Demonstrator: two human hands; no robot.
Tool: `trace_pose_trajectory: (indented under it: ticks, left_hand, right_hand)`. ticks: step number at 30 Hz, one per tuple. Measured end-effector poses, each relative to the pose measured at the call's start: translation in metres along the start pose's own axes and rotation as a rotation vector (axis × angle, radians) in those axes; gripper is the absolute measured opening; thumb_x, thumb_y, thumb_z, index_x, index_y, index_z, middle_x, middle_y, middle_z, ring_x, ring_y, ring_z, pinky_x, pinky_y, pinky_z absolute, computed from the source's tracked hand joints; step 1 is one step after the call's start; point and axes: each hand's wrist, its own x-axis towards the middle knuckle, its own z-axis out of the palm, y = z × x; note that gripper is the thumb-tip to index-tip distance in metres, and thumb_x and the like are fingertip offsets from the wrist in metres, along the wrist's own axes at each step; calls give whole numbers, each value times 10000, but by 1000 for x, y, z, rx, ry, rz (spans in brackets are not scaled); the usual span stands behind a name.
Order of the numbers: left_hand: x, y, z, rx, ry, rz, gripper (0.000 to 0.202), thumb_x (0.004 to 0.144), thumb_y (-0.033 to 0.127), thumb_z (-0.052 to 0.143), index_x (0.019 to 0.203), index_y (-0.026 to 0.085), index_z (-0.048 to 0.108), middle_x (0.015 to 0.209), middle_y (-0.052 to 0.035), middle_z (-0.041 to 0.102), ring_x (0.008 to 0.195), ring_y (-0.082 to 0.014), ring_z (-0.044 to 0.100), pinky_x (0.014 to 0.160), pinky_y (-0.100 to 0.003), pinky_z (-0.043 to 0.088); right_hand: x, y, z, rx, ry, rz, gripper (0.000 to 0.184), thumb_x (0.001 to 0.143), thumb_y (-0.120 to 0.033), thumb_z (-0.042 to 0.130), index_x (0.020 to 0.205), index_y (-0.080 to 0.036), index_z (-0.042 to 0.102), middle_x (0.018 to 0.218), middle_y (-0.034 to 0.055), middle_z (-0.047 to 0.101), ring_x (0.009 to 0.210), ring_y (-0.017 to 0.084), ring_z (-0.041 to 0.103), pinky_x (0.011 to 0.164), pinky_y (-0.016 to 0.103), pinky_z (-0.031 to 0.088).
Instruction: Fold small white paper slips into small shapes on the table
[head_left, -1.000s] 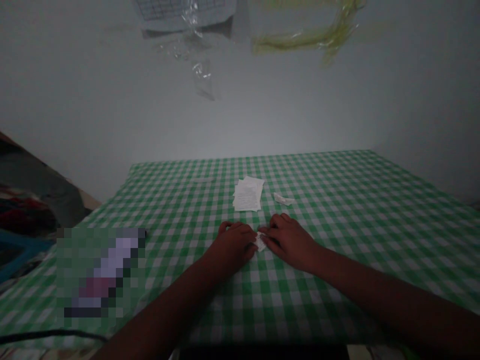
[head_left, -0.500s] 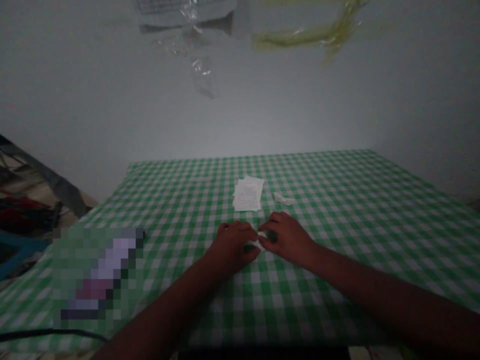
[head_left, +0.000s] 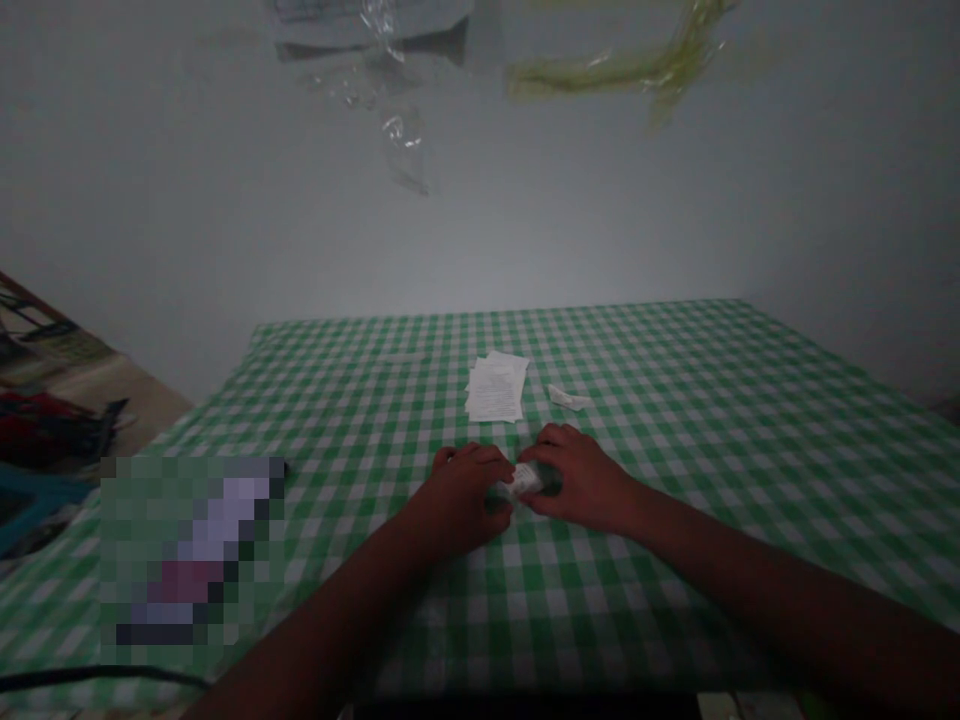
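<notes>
Head view: we list one white slip (head_left: pixel 526 477), near-centre tabletop (head_left: pixel 735 420), our right hand (head_left: pixel 579 476) pinching it, our left hand (head_left: pixel 465 495) touching it, whether gripping we cannot tell; paper stack (head_left: pixel 495 390) near its twelve o'clock, folded paper (head_left: pixel 568 399) at one.

Between the left hand (head_left: pixel 472 495) and the right hand (head_left: pixel 574 475) there was only a narrow gap, and a small white paper (head_left: pixel 524 479) took most of it. Ahead of the hands, a stack of sheets (head_left: pixel 495 390) lay flat in the way, with a creased paper strip (head_left: pixel 568 398) near its right side — a slim passage of checked cloth (head_left: pixel 750 420) separated these two. Right of the strip, a hand could pass widely over the cloth until the wall (head_left: pixel 600 220). On the left, a pixelated object (head_left: pixel 202 545) blocked the way — yet a lane lay between it and the left hand, narrowing toward the forearm.
</notes>
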Motion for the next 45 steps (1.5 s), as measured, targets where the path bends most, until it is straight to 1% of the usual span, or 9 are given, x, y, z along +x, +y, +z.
trace_pose_trajectory:
  ticks: [2, 5, 12, 17, 19, 22, 26, 38, 45]
  left_hand:
    - [0, -1, -2, 2, -17, 2, 292, 757, 181, 642, 1035, 268, 647, 1127, 3, 665, 1086, -222, 563, 968, -426, 310]
    - [0, -1, -2, -11, -16, -7, 303, 765, 136, 582, 1035, 258, 647, 1124, 1, 667, 1083, -214, 563, 983, -420, 312]
    - [0, 0, -1, -9, -13, -16, 311, 756, 115, 573, 1026, 248, 651, 1131, -4, 666, 1083, -215, 563, 987, -418, 316]
    - [0, 0, 0, 15, -5, -17, 318, 760, 112, 589, 1041, 251, 644, 1123, 2, 663, 1066, -207, 566, 985, -411, 314]
    - [1, 2, -1, 33, -4, -7, 251, 791, 139, 597, 1012, 247, 643, 1112, -1, 663, 1055, -209, 563, 966, -414, 317]
    - [3, 4, -2, 67, -11, 18, 122, 847, 217, 616, 963, 236, 648, 1090, -12, 661, 1046, -221, 553, 939, -420, 322]
    - [4, 3, 1, 90, -22, 20, 105, 851, 251, 661, 955, 231, 660, 1058, -18, 658, 1041, -229, 542, 919, -412, 336]
    - [4, 4, 2, 100, -21, -1, 91, 842, 231, 682, 926, 229, 645, 1041, 8, 652, 1029, -215, 544, 895, -398, 331]
    - [4, 2, 4, 83, -9, -8, 109, 838, 233, 683, 940, 233, 644, 1062, -6, 663, 1033, -215, 545, 913, -416, 311]
  right_hand:
    - [1, 2, 3, 8, 24, 11, 231, 836, -370, 672, 1019, -231, 698, 936, 57, 611, 897, 211, 566, 816, 367, 442]
    - [3, 2, 7, -25, 36, 42, 195, 870, -349, 625, 997, -225, 706, 920, 60, 609, 888, 207, 568, 815, 365, 438]
    - [0, -10, 3, -94, -34, 94, 404, 734, -458, 732, 1060, -229, 664, 1016, 71, 581, 969, 256, 531, 851, 413, 417]
    - [-4, -11, -1, -77, -49, 43, 490, 686, -481, 769, 1078, -215, 643, 1058, 79, 576, 1005, 272, 517, 853, 420, 408]
    - [-5, -9, -2, -22, -35, 3, 439, 708, -471, 765, 1047, -214, 655, 1032, 68, 590, 987, 253, 526, 864, 408, 408]
    - [-5, -4, 0, 34, 16, -25, 204, 829, -370, 679, 952, -207, 675, 955, 52, 614, 934, 218, 544, 851, 376, 414]
    - [-1, 1, 8, 12, 59, 24, 86, 860, -283, 639, 882, -215, 687, 868, 38, 624, 886, 209, 564, 807, 362, 417]
    - [3, -9, 15, -7, 121, 154, 217, 730, -316, 721, 854, -199, 587, 866, 33, 637, 854, 219, 590, 761, 352, 411]
    - [7, -3, 17, -26, 161, 174, 177, 728, -274, 684, 830, -204, 557, 832, 27, 625, 799, 203, 582, 737, 330, 408]
